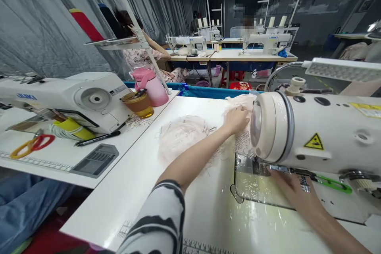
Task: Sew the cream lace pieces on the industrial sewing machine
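Note:
A pale pink lace fabric (184,137) lies bunched on the white sewing table (149,174). My left hand (237,120) rests flat on the far part of the fabric, just left of the sewing machine head (315,135). My right hand (293,188) lies on lace over the metal needle plate (247,174), under the machine arm; its fingers are partly hidden by the machine. My left sleeve is black-and-white striped.
A second sewing machine (74,99) stands on the left table with red and yellow scissors (32,145), a black pen (97,139), an amber jar (139,104) and a pink bottle (151,85). A person sits at the back left. More machines line the rear tables.

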The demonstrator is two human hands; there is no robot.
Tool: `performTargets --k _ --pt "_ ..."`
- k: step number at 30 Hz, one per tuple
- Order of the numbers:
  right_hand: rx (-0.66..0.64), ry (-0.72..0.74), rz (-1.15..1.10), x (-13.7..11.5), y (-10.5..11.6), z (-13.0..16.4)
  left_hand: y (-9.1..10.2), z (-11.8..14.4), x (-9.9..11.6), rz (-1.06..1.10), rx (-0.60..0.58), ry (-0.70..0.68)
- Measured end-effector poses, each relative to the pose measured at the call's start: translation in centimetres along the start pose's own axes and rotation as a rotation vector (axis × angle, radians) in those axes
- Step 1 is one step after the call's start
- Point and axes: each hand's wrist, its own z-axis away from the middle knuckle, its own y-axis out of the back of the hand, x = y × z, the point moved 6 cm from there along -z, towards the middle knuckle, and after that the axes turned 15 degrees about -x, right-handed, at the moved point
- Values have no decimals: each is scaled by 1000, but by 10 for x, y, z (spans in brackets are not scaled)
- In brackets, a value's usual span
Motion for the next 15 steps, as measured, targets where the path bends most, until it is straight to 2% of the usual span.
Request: performTargets --k 3,5,7,10,13,15 --pt "-17 -1 -50 -1 1 -2 5 -11 -3 -12 37 2" --pt "-9 1 -70 -5 3 -3 6 1 -3 -24 42 -33" --pt "13 -7 -75 -8 5 -3 6 31 -6 -39 45 -82" --pt "36 -15 -84 -10 5 -3 7 96 -22 -58 69 -83" --pt "44 -29 -40 -9 3 -2 8 161 -52 -26 189 119" --pt "45 -32 2 -8 2 -2 1 190 -70 57 189 238"
